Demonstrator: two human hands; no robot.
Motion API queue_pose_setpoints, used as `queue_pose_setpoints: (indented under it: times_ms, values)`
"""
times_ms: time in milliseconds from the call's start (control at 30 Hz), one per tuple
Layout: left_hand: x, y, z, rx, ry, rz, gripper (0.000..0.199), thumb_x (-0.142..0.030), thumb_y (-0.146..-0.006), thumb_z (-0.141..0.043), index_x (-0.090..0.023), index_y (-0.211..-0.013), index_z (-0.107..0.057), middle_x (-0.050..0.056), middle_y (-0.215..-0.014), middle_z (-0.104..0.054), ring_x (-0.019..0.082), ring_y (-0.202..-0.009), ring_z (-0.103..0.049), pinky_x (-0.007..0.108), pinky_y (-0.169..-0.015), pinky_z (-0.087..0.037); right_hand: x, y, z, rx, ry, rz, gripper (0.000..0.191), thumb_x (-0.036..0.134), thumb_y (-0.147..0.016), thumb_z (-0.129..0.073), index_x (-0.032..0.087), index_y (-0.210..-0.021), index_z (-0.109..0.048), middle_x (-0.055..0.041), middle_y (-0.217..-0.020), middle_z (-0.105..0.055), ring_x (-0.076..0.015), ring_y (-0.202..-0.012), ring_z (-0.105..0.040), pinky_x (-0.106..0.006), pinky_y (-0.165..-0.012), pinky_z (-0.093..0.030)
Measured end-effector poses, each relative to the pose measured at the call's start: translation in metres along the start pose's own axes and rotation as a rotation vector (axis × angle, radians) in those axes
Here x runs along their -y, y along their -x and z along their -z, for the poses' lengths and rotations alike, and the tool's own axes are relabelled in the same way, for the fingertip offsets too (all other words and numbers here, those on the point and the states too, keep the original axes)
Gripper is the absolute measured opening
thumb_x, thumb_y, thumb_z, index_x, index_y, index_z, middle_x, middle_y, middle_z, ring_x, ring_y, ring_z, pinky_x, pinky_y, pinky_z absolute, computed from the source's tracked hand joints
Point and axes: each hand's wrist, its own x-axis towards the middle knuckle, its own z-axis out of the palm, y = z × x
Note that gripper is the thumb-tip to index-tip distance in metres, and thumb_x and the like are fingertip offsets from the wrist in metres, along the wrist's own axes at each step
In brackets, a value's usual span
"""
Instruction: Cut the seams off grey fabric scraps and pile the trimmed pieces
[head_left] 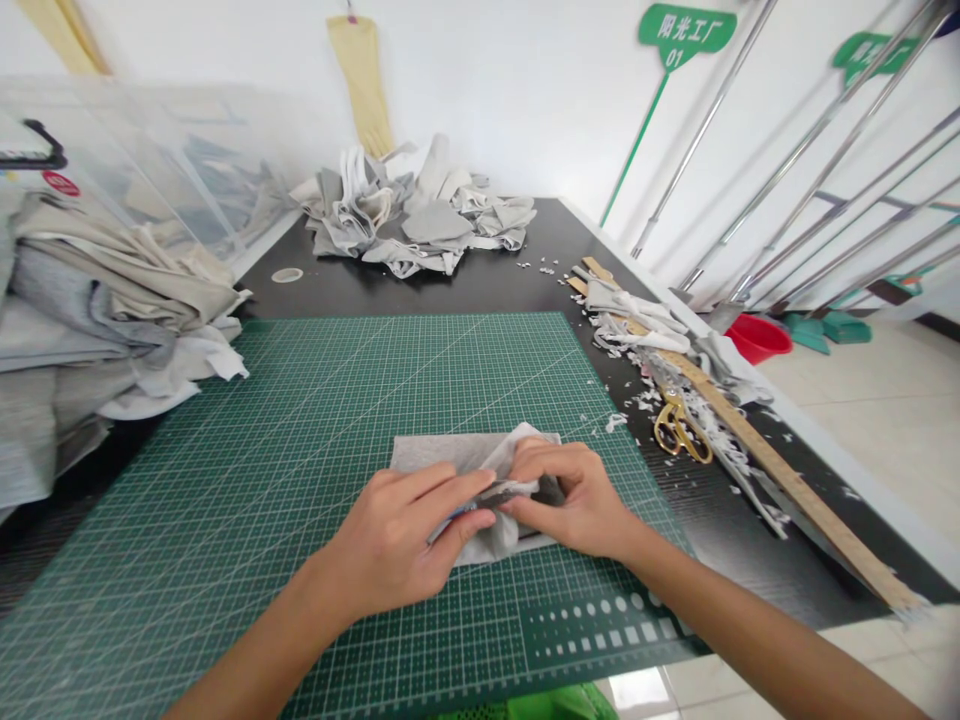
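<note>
A piece of grey fabric lies partly flat and partly bunched up near the front of the green cutting mat. My left hand is closed in a pinch on a small, thin tool, dark and bluish, at the fabric's raised fold; the fingers hide most of it, so its kind is unclear. From the right, my right hand pinches the fabric between thumb and fingers close to the tool's tip. The fingertips of both hands almost meet over the cloth.
Fabric pieces are heaped at the left and at the back. Along the right edge lie a wooden ruler, gold-handled scissors and white scraps. A tape ring rests behind the mat. Poles lean on the wall.
</note>
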Motion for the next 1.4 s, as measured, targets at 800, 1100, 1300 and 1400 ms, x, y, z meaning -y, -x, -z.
queue_pose_setpoints:
  times_ms: [800,1100,1300,1400]
  values:
    - [0.0011,0.0001,0.0022,0.055,-0.041,-0.011,0.028,-0.027,-0.094,-0.057,-0.018,-0.121,-0.059,0.001,-0.088,-0.069,0.013,-0.067,-0.066,0.026,-0.054,-0.048,-0.0008,0.0012,0.0007,0.016,0.022,-0.031,0.004,0.022,-0.079,-0.072,0.021,-0.077,-0.068,0.0012,-0.066,-0.064,-0.0124,-0.062,-0.056,-0.029,-0.064,-0.048]
    - [0.0011,0.0020,0.0009,0.078,-0.132,-0.037,0.029,-0.028,-0.096,-0.054,-0.016,-0.122,-0.057,0.003,-0.092,-0.068,0.014,-0.067,-0.066,0.027,-0.052,-0.047,-0.0027,0.0023,-0.0001,0.010,0.037,-0.038,0.007,0.023,-0.078,-0.073,0.021,-0.075,-0.067,0.0013,-0.065,-0.063,-0.0122,-0.062,-0.054,-0.029,-0.064,-0.047]
    - [0.0012,0.0029,0.0019,0.074,-0.142,-0.061,0.028,-0.028,-0.097,-0.052,-0.017,-0.122,-0.057,0.002,-0.089,-0.068,0.012,-0.065,-0.064,0.025,-0.052,-0.046,-0.0023,0.0017,0.0004,0.016,0.036,-0.029,0.006,0.023,-0.079,-0.072,0.021,-0.077,-0.067,0.0016,-0.066,-0.063,-0.0119,-0.062,-0.055,-0.029,-0.064,-0.047]
    - [0.0017,0.0025,0.0018,0.060,-0.136,-0.048,0.030,-0.030,-0.096,-0.055,-0.017,-0.122,-0.056,0.002,-0.091,-0.068,0.013,-0.066,-0.065,0.026,-0.052,-0.046,-0.0015,0.0013,0.0004,0.018,0.045,-0.029,0.006,0.023,-0.078,-0.072,0.021,-0.076,-0.067,0.0020,-0.065,-0.062,-0.0118,-0.061,-0.054,-0.029,-0.063,-0.046]
